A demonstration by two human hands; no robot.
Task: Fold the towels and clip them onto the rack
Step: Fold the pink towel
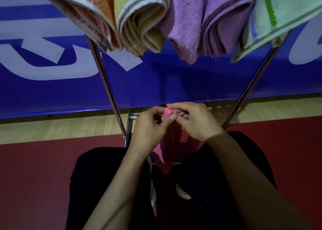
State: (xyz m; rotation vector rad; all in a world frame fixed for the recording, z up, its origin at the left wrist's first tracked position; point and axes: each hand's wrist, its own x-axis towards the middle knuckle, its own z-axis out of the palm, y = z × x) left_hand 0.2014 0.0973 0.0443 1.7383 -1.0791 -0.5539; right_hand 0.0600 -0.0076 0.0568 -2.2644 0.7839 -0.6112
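A pink towel point(167, 149) hangs down in front of me, bunched at its top edge. My left hand point(149, 125) pinches that bunched edge between thumb and fingers. My right hand point(193, 120) grips the same edge from the right, fingers curled over it. Above, several folded towels hang from the rack: an orange one point(87, 15), a yellow one point(139, 21), a purple one point(200, 24) and a light green one point(271, 21). No clips are visible.
Two chrome rack legs point(108, 83) point(252, 83) slant down to a low crossbar point(129, 125) by my knees. A blue banner with white letters point(52, 83) stands behind. The floor is wood, then dark red mat point(34, 177). My dark trousers fill the bottom.
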